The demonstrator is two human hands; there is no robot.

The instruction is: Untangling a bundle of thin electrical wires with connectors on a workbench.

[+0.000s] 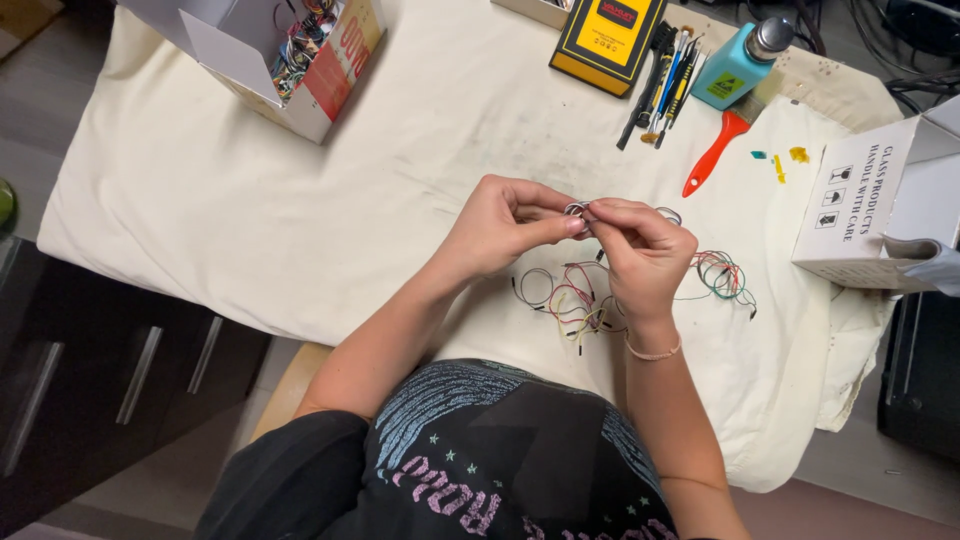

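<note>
1. The small wire bundle sits pinched between both hands above the middle of the cloth-covered table; it looks like a short coil of thin grey wire, though it is too small to make out in detail.
2. The left hand is closed on the bundle from the 9 o'clock side, thumb and forefinger meeting on it. The right hand grips it from 3 o'clock, fingers curled tight.
3. I'd judge the main risk to be a slip: the wire is fine and held only by fingertips, so a stray tug could let it spring loose and drop.
4. Just below the hands, at 6 o'clock, lies a loose tangle of coloured wires, and a second coil lies at 4 o'clock. A dropped piece could get lost among them, or a trailing end could snag them.
5. At 1 o'clock lie pens and small tools, a red-handled brush and a teal bottle, well apart from the hands.
6. A white carton stands near the table's right edge at 3 o'clock; an open box of wires sits at 11 o'clock.
7. Open cloth stretches widest toward 9 and 10 o'clock; the near edge lies close to the person's body.
</note>
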